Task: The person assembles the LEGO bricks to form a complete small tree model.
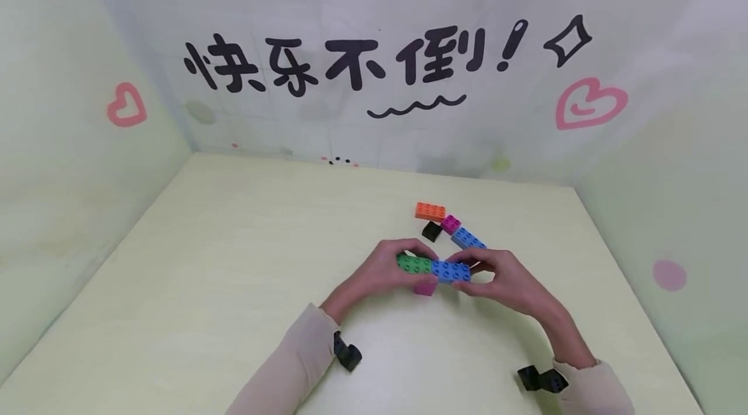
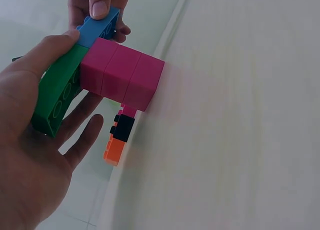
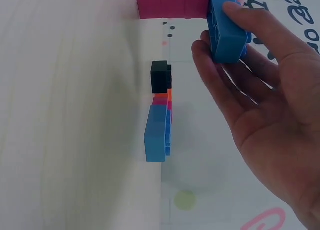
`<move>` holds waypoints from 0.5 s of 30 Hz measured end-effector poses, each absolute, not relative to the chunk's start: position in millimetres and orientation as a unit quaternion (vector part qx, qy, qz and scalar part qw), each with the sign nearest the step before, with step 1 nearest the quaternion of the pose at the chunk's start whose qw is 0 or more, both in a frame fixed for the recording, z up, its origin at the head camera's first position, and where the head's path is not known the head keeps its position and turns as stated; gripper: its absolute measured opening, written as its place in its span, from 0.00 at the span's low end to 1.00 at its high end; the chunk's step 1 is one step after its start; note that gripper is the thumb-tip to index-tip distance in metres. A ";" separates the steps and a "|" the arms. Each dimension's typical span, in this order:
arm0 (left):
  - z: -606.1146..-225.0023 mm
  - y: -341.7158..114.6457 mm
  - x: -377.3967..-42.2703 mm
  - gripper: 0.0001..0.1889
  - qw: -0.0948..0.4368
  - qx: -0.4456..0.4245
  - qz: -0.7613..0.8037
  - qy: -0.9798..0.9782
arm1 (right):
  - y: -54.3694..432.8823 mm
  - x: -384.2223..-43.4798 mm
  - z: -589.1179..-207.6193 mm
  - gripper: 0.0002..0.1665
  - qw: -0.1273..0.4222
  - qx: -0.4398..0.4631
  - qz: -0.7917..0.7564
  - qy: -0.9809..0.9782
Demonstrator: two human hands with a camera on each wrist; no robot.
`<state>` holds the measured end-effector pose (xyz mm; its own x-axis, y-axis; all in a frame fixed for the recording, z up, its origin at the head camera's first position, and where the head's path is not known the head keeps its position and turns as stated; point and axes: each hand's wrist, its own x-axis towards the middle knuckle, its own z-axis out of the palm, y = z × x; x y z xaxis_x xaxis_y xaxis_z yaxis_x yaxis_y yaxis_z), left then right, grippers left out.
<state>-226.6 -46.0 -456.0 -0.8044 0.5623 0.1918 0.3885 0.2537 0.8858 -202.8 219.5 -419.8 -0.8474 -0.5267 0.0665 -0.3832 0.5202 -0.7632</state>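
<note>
Green rectangular studded plastic brick (image 1: 415,265) pinched between closed-in thumb and fingers of left hand (image 1: 382,267); blue rectangular studded plastic brick (image 1: 448,271) pinched likewise by right hand (image 1: 510,280). Bricks held end to end; magenta plastic three-cube stack (image 2: 121,74) seen touching their underside, between both hands' fingers. Loose orange rectangular plastic brick (image 1: 430,211) seen beyond fingers.

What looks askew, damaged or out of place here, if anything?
Nothing stands out. The left hand holds the green brick, the right hand the near blue brick, end to end over the pink column. Behind them, the orange brick, black brick, magenta brick and far blue brick lie loose without visible damage.
</note>
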 end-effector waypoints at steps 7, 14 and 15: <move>-459.8 -49.9 -226.7 0.22 0.105 0.313 0.522 0.786 | 237.4 -210.4 -417.9 0.21 0.038 -0.224 -0.393 0.891; -459.1 -52.0 -228.0 0.20 0.090 0.307 0.526 0.788 | 248.1 -235.4 -436.0 0.27 0.008 -0.126 -0.237 0.963; -459.2 -52.5 -228.2 0.20 0.089 0.303 0.527 0.789 | 247.4 -238.2 -438.6 0.29 0.016 -0.123 -0.221 0.967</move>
<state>-228.2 -52.5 -459.2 -0.8001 0.5721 0.1805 0.3853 0.2594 0.8856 -238.2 247.4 -438.6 -0.9693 -0.2445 0.0236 -0.2305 0.8720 -0.4318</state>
